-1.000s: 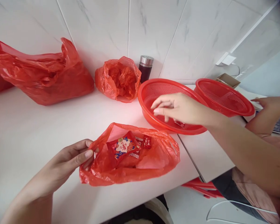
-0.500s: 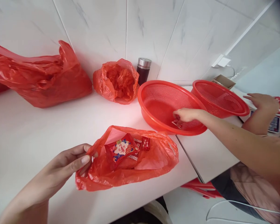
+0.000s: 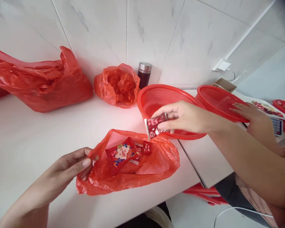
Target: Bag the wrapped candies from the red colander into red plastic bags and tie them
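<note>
Right hand [image 3: 173, 118] — pinching red packet [image 3: 154, 126] — above bag rim [image 3: 167, 136].

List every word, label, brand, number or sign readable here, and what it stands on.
No text reads with certainty.
Large red packet in the open red plastic bag: Chinese characters, too small.
Small red packet: white Chinese characters, too small.
Dotted packet between them: partly covered, unreadable.
Packet in the right hand: print blurred.
Dark blue panel, far right: pale marks, too small.

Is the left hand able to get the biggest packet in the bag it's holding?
Probably yes: the biggest packet lies uncovered close to the left hand, though it's busy holding the bag.
</note>
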Available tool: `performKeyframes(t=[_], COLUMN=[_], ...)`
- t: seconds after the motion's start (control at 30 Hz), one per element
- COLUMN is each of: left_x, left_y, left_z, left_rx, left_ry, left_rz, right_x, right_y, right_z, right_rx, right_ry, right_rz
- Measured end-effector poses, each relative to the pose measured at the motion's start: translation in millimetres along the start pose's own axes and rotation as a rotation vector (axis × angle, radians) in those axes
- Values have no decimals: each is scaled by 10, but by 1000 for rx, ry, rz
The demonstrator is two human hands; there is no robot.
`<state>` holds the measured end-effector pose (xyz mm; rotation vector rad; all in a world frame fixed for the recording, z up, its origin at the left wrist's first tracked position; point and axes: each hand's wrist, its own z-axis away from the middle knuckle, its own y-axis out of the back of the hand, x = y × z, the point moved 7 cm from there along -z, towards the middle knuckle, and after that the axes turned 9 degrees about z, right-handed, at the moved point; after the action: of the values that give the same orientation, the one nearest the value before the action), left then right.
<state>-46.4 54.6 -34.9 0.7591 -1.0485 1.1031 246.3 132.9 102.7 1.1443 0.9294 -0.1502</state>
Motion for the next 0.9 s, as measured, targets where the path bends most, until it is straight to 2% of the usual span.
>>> performKeyframes(t=[0.13,0.23,0.3,0.4,0.5,0.67,0.77,0.83,0.9], left_x=[37,19,26,94,155,36,-30,68,352], left_y=[-63,-57,-45,-28,-43,-56,-40,27,133], left_z=[11,18,29,73,148,281,363,421,491], left_rx=[-68,-79,-86,-91,-74,130,221,292,395], left_ry=[-15,-8,-12,-54,-95,-73,-70,-111,-229], left_rz=[172,212,215,158,16,-74,-75,-50,42], right_x=[-331,-398,-399,-373,-209,315,580,568,402], right_y=[-504,-785,-704,-411,-322,-537,-628,-530,-212], right_z=[170,299,392,599,839,1080,1007,897,803], right_rx=[186,109,168,368,434,498,425,393,505], right_ry=[192,289,278,200,72,-182,-273,-229,-132], right_rz=[423,653,699,748,771,644,347,82,-108])
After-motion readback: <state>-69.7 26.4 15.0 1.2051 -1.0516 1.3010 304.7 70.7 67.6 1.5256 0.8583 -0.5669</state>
